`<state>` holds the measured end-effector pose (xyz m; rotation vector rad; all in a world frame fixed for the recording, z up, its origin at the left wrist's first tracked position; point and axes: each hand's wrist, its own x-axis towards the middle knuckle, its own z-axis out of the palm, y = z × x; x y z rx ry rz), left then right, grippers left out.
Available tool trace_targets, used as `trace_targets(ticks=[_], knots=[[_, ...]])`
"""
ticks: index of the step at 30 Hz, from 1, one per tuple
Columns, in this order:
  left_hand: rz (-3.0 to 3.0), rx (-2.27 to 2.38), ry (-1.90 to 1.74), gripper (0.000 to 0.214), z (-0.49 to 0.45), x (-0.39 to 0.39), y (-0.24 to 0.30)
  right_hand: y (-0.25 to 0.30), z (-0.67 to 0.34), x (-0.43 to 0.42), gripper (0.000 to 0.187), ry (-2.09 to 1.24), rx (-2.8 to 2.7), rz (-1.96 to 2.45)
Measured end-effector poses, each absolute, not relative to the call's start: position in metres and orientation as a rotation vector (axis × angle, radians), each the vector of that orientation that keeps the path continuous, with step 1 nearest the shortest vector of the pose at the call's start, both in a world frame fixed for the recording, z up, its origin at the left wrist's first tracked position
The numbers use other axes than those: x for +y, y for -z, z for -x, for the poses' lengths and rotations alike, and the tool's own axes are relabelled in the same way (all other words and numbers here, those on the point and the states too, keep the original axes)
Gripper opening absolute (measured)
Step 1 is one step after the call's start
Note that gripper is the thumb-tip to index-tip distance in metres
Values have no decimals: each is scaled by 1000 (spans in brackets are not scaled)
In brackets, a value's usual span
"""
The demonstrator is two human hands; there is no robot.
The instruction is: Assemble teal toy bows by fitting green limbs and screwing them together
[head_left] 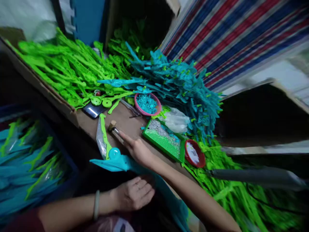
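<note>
My right hand (136, 149) reaches forward over the brown cardboard work surface (127, 124). Its fingers are stretched toward a small tool with a wooden knob handle (112, 126) and touch its metal end. Under the wrist lies a teal plastic blade-shaped part (116, 161) joined to a lime green piece (104, 132) in a clear bag. My left hand (134, 193) rests low near my lap with its fingers curled loosely on the teal part's lower end; a pale bangle (96, 204) sits on that wrist.
Piles of lime green plastic parts (65, 67) and teal parts (178, 83) fill the back. A pink bowl of teal bits (147, 103), a green perforated tray (164, 138), a red dish (194, 154) and a phone (93, 110) lie on the cardboard. A bin of bagged parts (26, 161) stands left.
</note>
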<state>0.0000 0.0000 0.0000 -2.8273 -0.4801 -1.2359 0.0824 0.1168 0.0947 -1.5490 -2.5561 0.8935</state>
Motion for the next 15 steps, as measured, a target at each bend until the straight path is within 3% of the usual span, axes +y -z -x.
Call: trace_targets(ticks=[4, 7, 12, 15], knots=[[2830, -498, 1303, 31, 3, 5, 0, -95, -80, 127, 50, -693, -2356, 1581], [2822, -471, 1357, 40, 5, 4, 2, -91, -74, 126, 57, -397, -2566, 1624], [2872, -322, 1341, 38, 1, 18, 7, -100, -112, 118, 44, 321, -2811, 1289], [2950, -264, 1332, 26, -3, 23, -5, -114, -169, 72, 36, 384, -2851, 1041]])
